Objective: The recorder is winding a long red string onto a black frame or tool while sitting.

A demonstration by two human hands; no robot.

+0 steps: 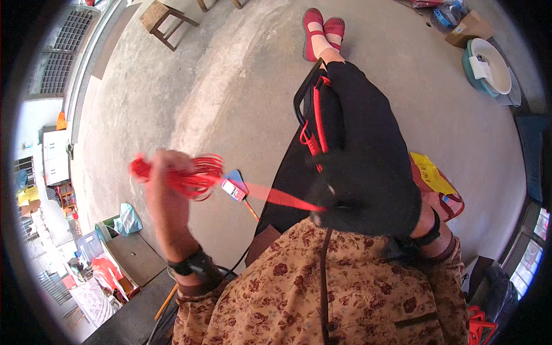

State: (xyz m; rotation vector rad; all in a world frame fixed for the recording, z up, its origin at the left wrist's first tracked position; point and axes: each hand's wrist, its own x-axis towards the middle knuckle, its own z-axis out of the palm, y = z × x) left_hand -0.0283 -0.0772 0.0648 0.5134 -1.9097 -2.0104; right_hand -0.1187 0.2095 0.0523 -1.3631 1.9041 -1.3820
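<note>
Floral sleeves frame both hands pulling red cord.
Left hand (167, 190) grips the red cord bundle (192, 175); gloved right hand (365, 190) pinches its taut strand; next probably needs steady tension.

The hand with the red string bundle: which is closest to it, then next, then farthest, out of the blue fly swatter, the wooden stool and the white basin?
From the left hand, in the head view:
1. Blue fly swatter, on the floor just right of the hand.
2. Wooden stool, far up at the top left.
3. White basin, farthest, across at the top right.
</note>
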